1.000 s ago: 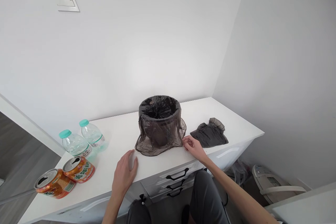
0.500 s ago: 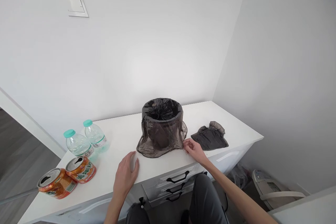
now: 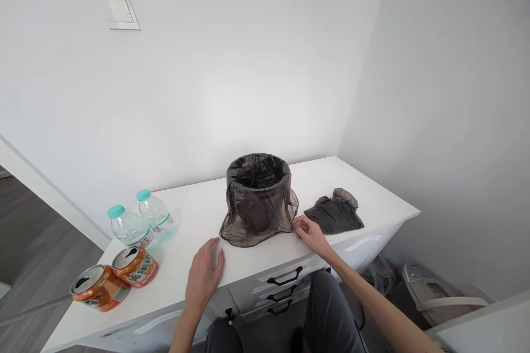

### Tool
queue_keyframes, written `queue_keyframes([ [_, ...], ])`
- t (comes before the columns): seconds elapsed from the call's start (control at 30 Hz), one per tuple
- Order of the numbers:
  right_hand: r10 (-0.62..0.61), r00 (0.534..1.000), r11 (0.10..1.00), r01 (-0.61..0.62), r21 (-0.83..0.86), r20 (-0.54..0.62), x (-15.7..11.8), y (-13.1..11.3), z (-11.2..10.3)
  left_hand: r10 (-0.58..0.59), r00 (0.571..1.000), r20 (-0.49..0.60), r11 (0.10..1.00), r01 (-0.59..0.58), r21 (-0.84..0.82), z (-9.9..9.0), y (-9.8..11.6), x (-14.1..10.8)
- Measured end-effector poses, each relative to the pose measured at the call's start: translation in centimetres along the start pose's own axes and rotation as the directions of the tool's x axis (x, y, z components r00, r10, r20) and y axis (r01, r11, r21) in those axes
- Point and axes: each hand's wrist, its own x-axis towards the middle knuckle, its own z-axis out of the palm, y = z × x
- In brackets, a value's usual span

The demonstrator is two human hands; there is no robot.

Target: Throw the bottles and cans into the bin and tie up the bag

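Note:
A small round bin [image 3: 260, 215] stands on the white cabinet, lined with a dark translucent garbage bag [image 3: 248, 238]. The bag is folded over the rim, and its loose hem spreads around the base. My left hand [image 3: 205, 271] lies on the cabinet top just left of the hem, fingers stretched and thumb apart, holding nothing. At the hem's right front corner, my right hand [image 3: 310, 234] has its fingers curled together on the bag's edge. Further right lies a crumpled dark bag bundle [image 3: 334, 213], apart from both hands.
On the left of the cabinet top [image 3: 194, 204] stand two clear bottles with teal caps [image 3: 130, 229] [image 3: 155, 212] and two opened orange cans [image 3: 101, 289] [image 3: 136, 267]. Walls close in behind and at right. Drawers [image 3: 285, 281] are below; a beige appliance [image 3: 434, 292] sits at lower right.
The view has shifted slightly, so things appear a little further right. Both hands keep their places beside the garbage bag; nothing on the cabinet has visibly moved.

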Motion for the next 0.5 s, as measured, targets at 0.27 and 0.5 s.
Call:
queue_keyframes([
  [0.27, 0.001, 1.0, 1.0, -0.001, -0.013, 0.01, -0.2, -0.2, -0.1, 0.018, 1.0, -0.012, 1.0, -0.018, 0.009, 0.0, 0.0, -0.1],
  [0.5, -0.006, 1.0, 1.0, 0.006, -0.005, -0.007, -0.3, -0.5, 0.0, 0.102, 0.995, -0.016, 0.994, -0.101, 0.045, 0.1, -1.0, -0.1],
])
